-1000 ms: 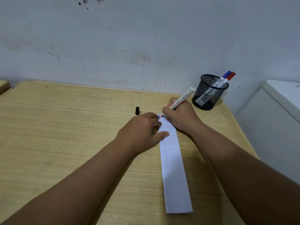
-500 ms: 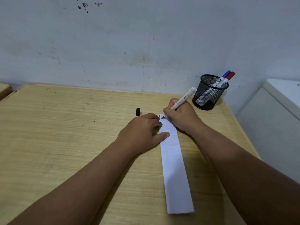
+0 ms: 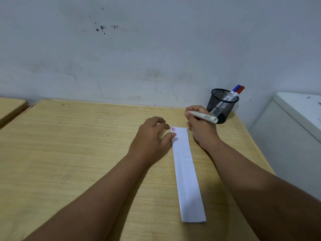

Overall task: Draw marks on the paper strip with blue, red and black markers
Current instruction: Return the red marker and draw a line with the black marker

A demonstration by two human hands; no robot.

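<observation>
A long white paper strip point(image 3: 186, 171) lies on the wooden table point(image 3: 69, 153), running away from me. Short blue, red and black marks point(image 3: 173, 129) sit at its far left corner. My left hand point(image 3: 151, 138) rests left of the strip's far end, thumb touching its edge, fingers curled down onto the table. My right hand point(image 3: 201, 129) is beyond the strip's far right corner and grips an uncapped white marker point(image 3: 204, 117). The marker is held level above the table, its dark tip pointing left, off the paper. The small black cap is not in view.
A black mesh pen cup point(image 3: 221, 105) stands at the table's far right corner with a blue marker point(image 3: 236, 88) and a red marker point(image 3: 241, 89) in it. A white cabinet point(image 3: 295, 129) adjoins the right edge. Another table point(image 3: 10, 106) is at far left.
My right hand lifted the marker off the strip's corner and turned it level, tip pointing left. My left hand slid away from me to where the black cap stood; the cap is now hidden.
</observation>
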